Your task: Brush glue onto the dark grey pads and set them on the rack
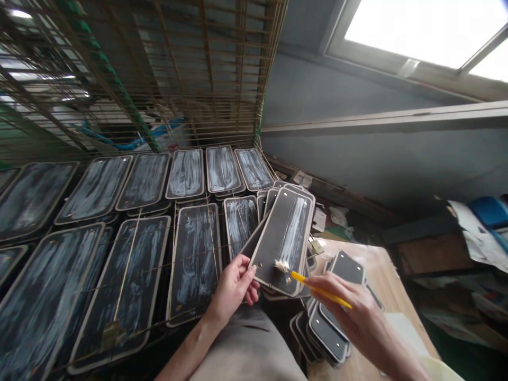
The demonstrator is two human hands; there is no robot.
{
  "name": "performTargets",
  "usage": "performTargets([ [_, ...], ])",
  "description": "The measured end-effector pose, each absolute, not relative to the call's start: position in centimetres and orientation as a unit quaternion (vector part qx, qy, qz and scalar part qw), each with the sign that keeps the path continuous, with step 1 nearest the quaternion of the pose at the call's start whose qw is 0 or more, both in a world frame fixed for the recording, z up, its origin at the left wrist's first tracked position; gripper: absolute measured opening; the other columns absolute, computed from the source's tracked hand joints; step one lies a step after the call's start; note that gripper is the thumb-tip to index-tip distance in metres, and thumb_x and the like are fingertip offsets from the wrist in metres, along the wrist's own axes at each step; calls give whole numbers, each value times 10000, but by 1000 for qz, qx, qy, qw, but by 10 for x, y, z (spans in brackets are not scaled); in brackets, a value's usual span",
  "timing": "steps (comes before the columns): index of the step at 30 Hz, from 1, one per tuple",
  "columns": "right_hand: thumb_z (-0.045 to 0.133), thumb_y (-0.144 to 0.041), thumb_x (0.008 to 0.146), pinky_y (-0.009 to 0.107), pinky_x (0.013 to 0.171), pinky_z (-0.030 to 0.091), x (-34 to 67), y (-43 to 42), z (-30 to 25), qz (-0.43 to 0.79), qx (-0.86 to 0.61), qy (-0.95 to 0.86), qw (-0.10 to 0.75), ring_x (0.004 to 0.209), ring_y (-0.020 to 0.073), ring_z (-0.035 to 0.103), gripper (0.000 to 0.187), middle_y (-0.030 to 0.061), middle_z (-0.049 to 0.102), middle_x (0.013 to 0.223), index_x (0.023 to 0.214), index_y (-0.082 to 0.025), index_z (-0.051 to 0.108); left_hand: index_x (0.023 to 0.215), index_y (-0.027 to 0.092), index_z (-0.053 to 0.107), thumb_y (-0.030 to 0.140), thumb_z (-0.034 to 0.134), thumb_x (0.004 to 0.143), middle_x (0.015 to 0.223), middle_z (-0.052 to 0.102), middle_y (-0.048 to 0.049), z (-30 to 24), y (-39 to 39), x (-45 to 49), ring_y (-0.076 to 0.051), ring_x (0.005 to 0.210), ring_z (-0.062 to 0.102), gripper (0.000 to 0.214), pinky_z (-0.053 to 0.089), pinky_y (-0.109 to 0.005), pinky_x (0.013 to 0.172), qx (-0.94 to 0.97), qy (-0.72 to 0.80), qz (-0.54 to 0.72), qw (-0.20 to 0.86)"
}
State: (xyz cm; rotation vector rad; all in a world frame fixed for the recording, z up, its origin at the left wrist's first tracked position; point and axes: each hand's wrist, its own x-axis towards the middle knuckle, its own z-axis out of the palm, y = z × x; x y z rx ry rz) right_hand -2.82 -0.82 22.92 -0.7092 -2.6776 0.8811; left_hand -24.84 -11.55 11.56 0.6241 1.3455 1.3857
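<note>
My left hand point(237, 286) pinches the lower left corner of a dark rectangular panel point(273, 233) with rounded corners, a pale rim and small holes near its ends. The panel lies tilted on top of a stack of similar ones. In my right hand point(353, 307) is a brush point(317, 289) with a yellow handle. Its pale bristles touch the panel's lower middle. White wet-looking streaks run along the panel's right half, while the left half shows bare dark grey.
Rows of streaked panels point(194, 259) lie on a wire rack to the left, under a raised wire grid point(178, 63). More panels point(327, 330) are stacked on a wooden table point(391, 286) at right. A wall with a window point(413, 32) stands behind.
</note>
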Motion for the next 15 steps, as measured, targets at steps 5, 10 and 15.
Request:
performTargets([
  [5, 472, -304, 991, 259, 690, 534, -35, -1, 225, 419, -245, -866, 118, 789, 181, 647, 190, 43, 643, 895, 1115, -224, 592, 917, 192, 428, 469, 473, 896, 621, 589, 16, 118, -116, -249, -113, 437, 590, 282, 429, -165, 365, 263, 560, 575, 536],
  [10, 479, -365, 991, 271, 682, 573, -61, 54, 200, 480, -245, -821, 190, 740, 171, 669, 256, 59, 655, 914, 1109, -169, 595, 919, 198, 421, 492, 466, 893, 625, 590, 18, 120, -117, -249, -113, 435, 588, 298, 430, -167, 366, 259, 553, 580, 540],
  [15, 516, -424, 964, 295, 643, 565, -85, 111, 190, 378, -278, -833, 292, 726, 196, 667, 305, 56, 655, 856, 1103, -168, 603, 932, 193, 416, 489, 463, 897, 625, 589, 25, 115, -115, -248, -110, 423, 582, 301, 423, -164, 355, 251, 553, 582, 541],
])
